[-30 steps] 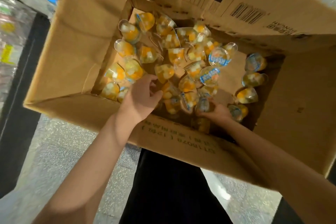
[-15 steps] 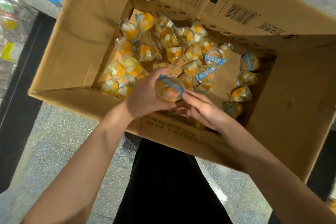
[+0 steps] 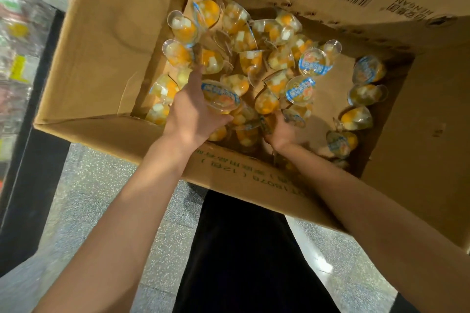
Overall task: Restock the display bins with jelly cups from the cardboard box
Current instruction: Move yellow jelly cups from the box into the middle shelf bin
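Observation:
An open cardboard box (image 3: 101,58) holds several clear jelly cups with orange and white fruit and blue-printed lids, piled loosely (image 3: 254,40) across its floor. My left hand (image 3: 190,114) is inside the box and holds one jelly cup (image 3: 221,96) with its lid facing up. My right hand (image 3: 279,132) reaches down into the pile near the box's front wall, its fingers curled around a cup (image 3: 292,117) there; the fingertips are hidden among the cups.
A display shelf (image 3: 17,63) with clear packaged goods stands at the left behind a black frame. Speckled grey floor (image 3: 101,198) lies below the box. My dark clothing (image 3: 241,249) fills the lower middle. More cups (image 3: 366,94) lie along the box's right side.
My right hand left the cup held by my left hand and dropped back into the pile near the box's front wall. My left hand kept its cup and shifted slightly deeper.

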### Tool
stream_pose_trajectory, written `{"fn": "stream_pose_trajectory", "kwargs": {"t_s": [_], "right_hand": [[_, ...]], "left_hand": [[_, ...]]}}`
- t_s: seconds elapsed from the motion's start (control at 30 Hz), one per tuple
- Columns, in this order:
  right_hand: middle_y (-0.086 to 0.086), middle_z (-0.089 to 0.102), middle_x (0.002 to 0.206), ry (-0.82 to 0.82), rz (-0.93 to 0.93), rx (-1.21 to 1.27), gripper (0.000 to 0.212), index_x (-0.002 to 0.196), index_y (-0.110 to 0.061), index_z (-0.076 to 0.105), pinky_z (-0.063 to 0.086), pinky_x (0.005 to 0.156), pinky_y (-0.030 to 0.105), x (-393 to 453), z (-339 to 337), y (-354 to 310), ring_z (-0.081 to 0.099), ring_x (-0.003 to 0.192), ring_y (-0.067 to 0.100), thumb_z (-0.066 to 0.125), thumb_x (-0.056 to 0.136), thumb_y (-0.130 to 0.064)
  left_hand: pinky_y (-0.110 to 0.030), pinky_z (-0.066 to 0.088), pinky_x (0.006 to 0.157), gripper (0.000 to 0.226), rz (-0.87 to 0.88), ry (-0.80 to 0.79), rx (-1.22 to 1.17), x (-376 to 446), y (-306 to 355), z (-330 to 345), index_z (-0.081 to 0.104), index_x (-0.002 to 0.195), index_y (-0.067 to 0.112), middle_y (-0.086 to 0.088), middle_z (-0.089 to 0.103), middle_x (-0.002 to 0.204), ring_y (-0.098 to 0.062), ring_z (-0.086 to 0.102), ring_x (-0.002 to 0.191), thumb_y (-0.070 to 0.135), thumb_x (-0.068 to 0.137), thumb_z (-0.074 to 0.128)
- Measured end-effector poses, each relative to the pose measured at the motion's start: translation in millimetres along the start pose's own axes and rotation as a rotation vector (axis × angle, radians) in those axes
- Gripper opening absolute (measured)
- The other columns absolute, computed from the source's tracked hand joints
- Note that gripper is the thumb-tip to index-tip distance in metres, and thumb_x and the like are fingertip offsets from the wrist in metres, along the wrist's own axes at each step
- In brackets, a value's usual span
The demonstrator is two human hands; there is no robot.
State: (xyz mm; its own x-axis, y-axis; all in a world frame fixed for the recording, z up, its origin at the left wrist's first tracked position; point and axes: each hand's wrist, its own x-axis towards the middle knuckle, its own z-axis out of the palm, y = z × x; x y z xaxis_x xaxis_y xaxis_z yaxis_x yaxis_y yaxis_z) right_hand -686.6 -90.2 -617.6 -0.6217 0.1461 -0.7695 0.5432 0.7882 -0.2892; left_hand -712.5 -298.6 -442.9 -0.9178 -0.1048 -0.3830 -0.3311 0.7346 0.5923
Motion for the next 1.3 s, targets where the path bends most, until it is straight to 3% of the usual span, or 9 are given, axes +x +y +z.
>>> {"fn": "stream_pose_trajectory", "kwargs": {"t_s": [0.1,0.27,0.33,0.43,0.6,0.77,0.93,1.13,1.3], "right_hand": [[0.012,0.048,0.137,-0.042,-0.051,0.115,0.073,0.143,-0.028,0.037,0.046,0.097,0.035,-2,-11,7,0.052,0.118,0.03,0.072,0.079,-0.022],[0.002,0.055,0.122,-0.164,-0.016,0.511,0.067,0.14,-0.028,0.04,0.056,0.067,0.029,-68,-67,8,0.061,0.092,0.021,0.07,0.081,-0.022],[0.003,0.059,0.104,-0.09,-0.044,0.634,0.051,0.128,-0.016,0.046,0.056,0.066,0.021,-107,-89,3,0.06,0.086,0.015,0.069,0.083,-0.008],[0.012,0.06,0.11,-0.048,-0.038,0.991,0.034,0.116,-0.011,0.051,0.052,0.056,0.016,-173,-128,-12,0.063,0.089,0.017,0.062,0.086,0.002],[0.017,0.062,0.122,0.042,-0.167,1.457,0.045,0.127,-0.004,0.053,0.055,0.09,0.041,-267,-186,-10,0.063,0.106,0.03,0.061,0.083,-0.009],[0.019,0.058,0.127,0.307,-0.296,1.732,0.065,0.134,-0.001,0.045,0.056,0.085,0.037,-346,-237,7,0.059,0.111,0.029,0.066,0.072,-0.009],[0.012,0.066,0.109,0.669,-0.341,1.85,0.038,0.122,-0.004,0.049,0.056,0.066,0.024,-438,-267,68,0.066,0.09,0.018,0.051,0.084,-0.008],[0.008,0.07,0.109,1.037,-0.237,1.826,0.047,0.123,-0.011,0.058,0.047,0.083,0.028,-570,-261,164,0.066,0.093,0.02,0.06,0.08,-0.03],[0.009,0.071,0.098,1.377,-0.151,1.765,0.039,0.117,-0.003,0.06,0.055,0.065,0.025,-678,-230,254,0.066,0.084,0.021,0.057,0.086,-0.028]], "left_hand": [[-0.015,0.037,0.083,0.103,0.018,-0.013,-0.008,1,-3,2,0.027,0.147,0.011,-0.013,0.057,0.129,-0.026,0.053,0.12,0.026,0.065,0.087],[-0.006,0.033,0.085,0.105,0.057,-0.084,-0.162,-10,3,-2,0.028,0.147,0.012,-0.008,0.055,0.132,-0.02,0.053,0.12,0.023,0.062,0.088],[-0.008,0.037,0.091,0.101,0.102,-0.095,-0.264,-20,14,-2,0.033,0.145,0.013,-0.004,0.053,0.131,-0.012,0.052,0.117,0.02,0.061,0.089],[-0.001,0.033,0.092,0.099,0.184,-0.09,-0.391,-41,56,-6,0.033,0.144,0.013,0.009,0.044,0.13,0.009,0.04,0.112,0.017,0.061,0.088],[-0.004,0.035,0.094,0.097,0.312,-0.108,-0.64,-76,147,-21,0.039,0.141,0.02,0.019,0.046,0.124,0.014,0.045,0.107,0.015,0.059,0.09],[-0.027,0.042,0.105,0.096,0.599,-0.267,-0.827,-111,238,-19,0.041,0.128,0.037,0.004,0.053,0.133,-0.004,0.054,0.118,-0.004,0.055,0.087],[-0.007,0.04,0.092,0.102,0.796,-0.48,-0.809,-179,322,6,0.038,0.127,0.035,0.026,0.051,0.115,0.019,0.051,0.102,0.001,0.048,0.092],[0.004,0.034,0.082,0.108,1.065,-0.775,-0.719,-307,398,58,0.035,0.134,0.027,0.024,0.048,0.118,0.02,0.048,0.101,0.004,0.046,0.093],[-0.001,0.038,0.087,0.102,1.189,-0.968,-0.685,-448,425,115,0.036,0.129,0.042,0.025,0.051,0.122,0.003,0.053,0.11,0.011,0.05,0.093]]}}
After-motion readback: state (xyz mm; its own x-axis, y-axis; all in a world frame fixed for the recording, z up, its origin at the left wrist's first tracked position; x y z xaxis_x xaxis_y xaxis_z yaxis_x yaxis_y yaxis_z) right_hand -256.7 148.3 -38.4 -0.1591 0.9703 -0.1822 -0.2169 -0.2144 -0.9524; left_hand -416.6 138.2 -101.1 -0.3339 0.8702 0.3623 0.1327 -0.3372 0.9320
